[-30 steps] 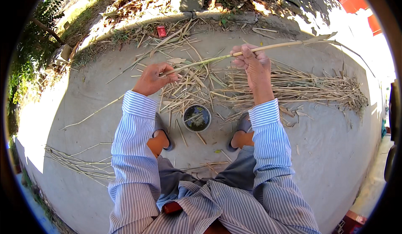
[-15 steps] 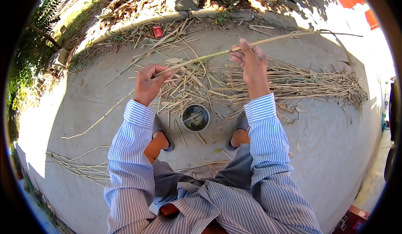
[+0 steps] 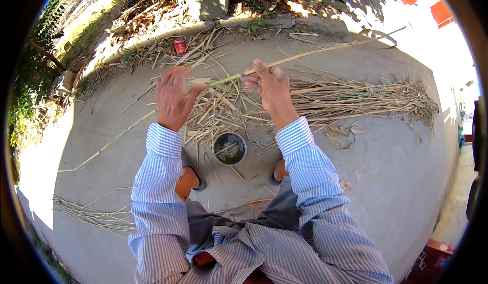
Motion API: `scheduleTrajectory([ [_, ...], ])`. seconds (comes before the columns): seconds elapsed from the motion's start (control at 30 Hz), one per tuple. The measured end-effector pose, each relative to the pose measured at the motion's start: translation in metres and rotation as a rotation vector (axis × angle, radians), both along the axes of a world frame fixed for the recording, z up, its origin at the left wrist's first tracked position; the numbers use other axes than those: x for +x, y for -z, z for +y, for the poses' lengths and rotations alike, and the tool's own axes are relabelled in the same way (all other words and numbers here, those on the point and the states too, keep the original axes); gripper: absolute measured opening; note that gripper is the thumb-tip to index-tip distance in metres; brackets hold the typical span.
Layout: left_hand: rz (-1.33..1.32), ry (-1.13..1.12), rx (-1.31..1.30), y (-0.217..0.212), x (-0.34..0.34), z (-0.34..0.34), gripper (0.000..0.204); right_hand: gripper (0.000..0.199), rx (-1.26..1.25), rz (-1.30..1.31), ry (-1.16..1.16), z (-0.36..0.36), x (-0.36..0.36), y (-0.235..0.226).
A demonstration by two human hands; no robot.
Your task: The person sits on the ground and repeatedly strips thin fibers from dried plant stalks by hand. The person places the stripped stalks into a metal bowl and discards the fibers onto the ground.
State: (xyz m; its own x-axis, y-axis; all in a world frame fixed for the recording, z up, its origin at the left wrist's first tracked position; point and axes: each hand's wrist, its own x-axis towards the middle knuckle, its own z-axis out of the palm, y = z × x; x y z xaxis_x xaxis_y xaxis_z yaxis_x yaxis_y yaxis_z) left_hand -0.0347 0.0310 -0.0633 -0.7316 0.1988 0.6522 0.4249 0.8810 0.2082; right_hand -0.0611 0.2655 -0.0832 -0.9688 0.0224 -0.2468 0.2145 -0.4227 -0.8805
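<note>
We've got left hand [image 3: 174, 98] and right hand [image 3: 272, 86] holding a partly bare stalk [image 3: 227, 80], 8 o'clock stems [image 3: 91, 211] look done, 3 o'clock bundle [image 3: 366, 98] doesn't

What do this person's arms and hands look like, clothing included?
The long sleeves have narrow blue and white stripes and end in striped cuffs. The left hand and right hand wear no gloves.

Shaded grey concrete floor [image 3: 391, 182], low kerb [image 3: 325, 25] beyond, sunlight [image 3: 40, 197] at both sides
</note>
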Motion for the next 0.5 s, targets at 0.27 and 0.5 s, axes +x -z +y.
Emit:
scheduleTrajectory([
  [0.27, -0.404, 0.219, 0.023, 0.034, -0.005, -0.023, 0.020, 0.037, 0.205, 0.078, 0.047, 0.035, -0.013, -0.007],
  [0.5, -0.567, 0.260, 0.248, 0.051, 0.002, -0.048, 0.022, 0.033, 0.202, 0.150, 0.077, 0.058, -0.013, -0.014],
])
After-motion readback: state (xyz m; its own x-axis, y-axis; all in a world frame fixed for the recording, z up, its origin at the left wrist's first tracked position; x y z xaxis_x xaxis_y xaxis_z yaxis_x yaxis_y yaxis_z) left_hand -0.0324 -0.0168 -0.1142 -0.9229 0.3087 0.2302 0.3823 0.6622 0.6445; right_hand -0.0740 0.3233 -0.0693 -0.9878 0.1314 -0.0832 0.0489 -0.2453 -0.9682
